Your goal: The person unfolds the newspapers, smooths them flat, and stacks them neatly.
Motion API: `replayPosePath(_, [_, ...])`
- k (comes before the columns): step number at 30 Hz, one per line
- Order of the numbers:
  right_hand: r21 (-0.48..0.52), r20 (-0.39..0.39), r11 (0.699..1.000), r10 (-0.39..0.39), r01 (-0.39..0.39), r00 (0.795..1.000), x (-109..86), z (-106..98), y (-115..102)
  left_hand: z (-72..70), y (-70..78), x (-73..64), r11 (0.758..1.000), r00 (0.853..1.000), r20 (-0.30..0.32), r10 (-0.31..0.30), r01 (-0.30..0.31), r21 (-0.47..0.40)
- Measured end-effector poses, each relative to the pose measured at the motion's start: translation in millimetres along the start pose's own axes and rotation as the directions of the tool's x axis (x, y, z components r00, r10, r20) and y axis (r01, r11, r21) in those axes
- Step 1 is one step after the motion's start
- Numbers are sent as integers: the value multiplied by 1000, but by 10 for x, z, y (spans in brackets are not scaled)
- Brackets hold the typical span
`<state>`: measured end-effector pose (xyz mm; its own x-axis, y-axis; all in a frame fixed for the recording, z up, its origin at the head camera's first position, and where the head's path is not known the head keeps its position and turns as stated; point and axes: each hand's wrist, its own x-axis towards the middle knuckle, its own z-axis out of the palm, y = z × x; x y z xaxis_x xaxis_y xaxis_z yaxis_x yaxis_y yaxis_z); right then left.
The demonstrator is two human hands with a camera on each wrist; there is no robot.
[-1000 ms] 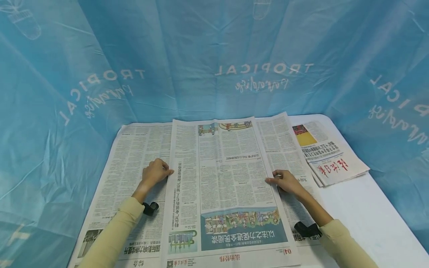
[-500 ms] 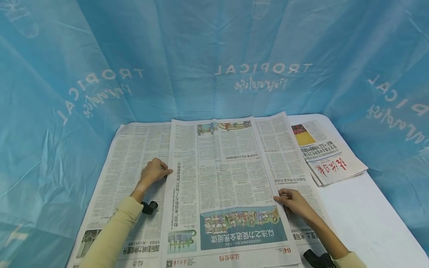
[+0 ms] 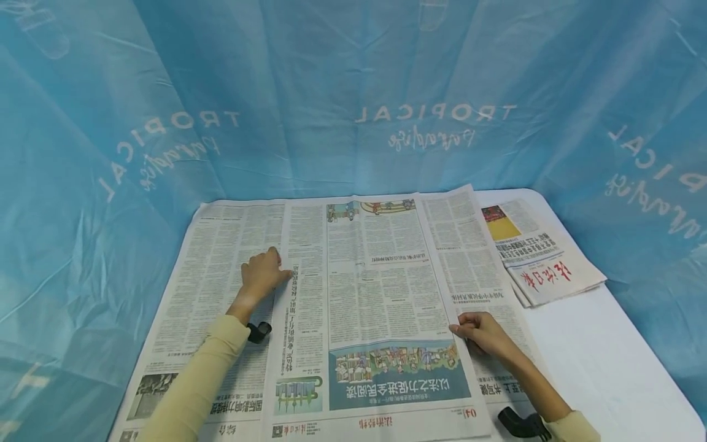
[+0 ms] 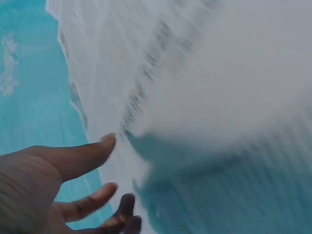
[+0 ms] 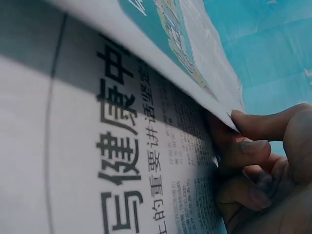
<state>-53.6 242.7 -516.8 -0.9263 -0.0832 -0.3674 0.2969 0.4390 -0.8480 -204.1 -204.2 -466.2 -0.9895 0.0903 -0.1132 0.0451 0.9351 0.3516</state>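
Left hand (image 3: 259, 275): shifted farther, released, at top newspaper sheet (image 3: 381, 307), left edge
Right hand (image 3: 486, 334): pinching right edge
Tabletop (image 3: 596, 350): shows right

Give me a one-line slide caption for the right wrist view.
Right hand pinching the raised edge of a newspaper sheet above another printed page, blue fabric beyond.

At the centre, the off-white rectangular newspaper sheet (image 3: 386, 313) bears black print, red characters (image 3: 375, 423) and a teal-blue illustrated banner (image 3: 400, 374). At right, a whitish folded newspaper (image 3: 574, 288) shows red characters and a yellow-and-red picture (image 3: 502, 230). Blue plastic sheeting (image 3: 342, 67) across the top carries pale lettering (image 3: 435, 113). The smooth tabletop (image 3: 602, 356) at lower right is white, the long fabric sleeves (image 3: 201, 377) pale yellow.
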Motion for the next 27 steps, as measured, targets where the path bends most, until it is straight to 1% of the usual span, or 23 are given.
replayPosePath(2, [-14, -1, 1000, 3, -3, 1000, 3, -20, -7, 31, 151, 46, 998, 998, -28, 57, -57, 7])
replayPosePath(3, [-19, -2, 1000, 6, -6, 1000, 3, -28, -9, 46, 240, 65, 996, 996, -31, 86, -87, -5])
replayPosePath(5, [-24, -9, 1000, 16, -16, 1000, 5, -38, -10, 85, 423, 105, 987, 988, -19, 155, -156, -49])
replayPosePath(8, [-20, -7, 1000, 13, -13, 1000, 8, -43, -12, 174, 708, 147, 961, 969, 26, 247, -241, -136])
replayPosePath(11, [-4, -2, 1000, -5, 5, 1000, 11, -36, -21, 306, 1001, 186, 937, 948, 75, 308, -289, -197])
replayPosePath(15, [12, -16, 1000, -5, 5, 1000, 15, -9, -32, 498, 1403, 248, 912, 918, 137, 372, -334, -238])
replayPosePath(17, [19, -34, 1000, 7, -6, 999, 12, 8, -36, 576, 1600, 283, 903, 906, 163, 391, -343, -260])
replayPosePath(18, [24, -41, 1000, 16, -15, 999, 10, 18, -37, 611, 1691, 304, 900, 903, 167, 395, -344, -270])
replayPosePath(20, [28, -55, 999, 21, -19, 998, 8, 38, -39, 669, 1855, 341, 898, 905, 164, 392, -339, -279])
replayPosePath(21, [23, -63, 999, 24, -22, 998, 9, 48, -41, 695, 1925, 357, 899, 909, 156, 386, -333, -286])
replayPosePath(23, [20, -65, 999, 35, -34, 997, 12, 70, -39, 744, 2042, 376, 905, 923, 138, 359, -308, -294])
replayPosePath(25, [17, -69, 999, 39, -38, 997, 24, 85, -35, 804, 2133, 387, 916, 939, 123, 322, -276, -291])
replayPosePath(27, [8, -77, 999, 35, -35, 996, 40, 89, -37, 881, 2208, 393, 932, 954, 111, 278, -241, -269])
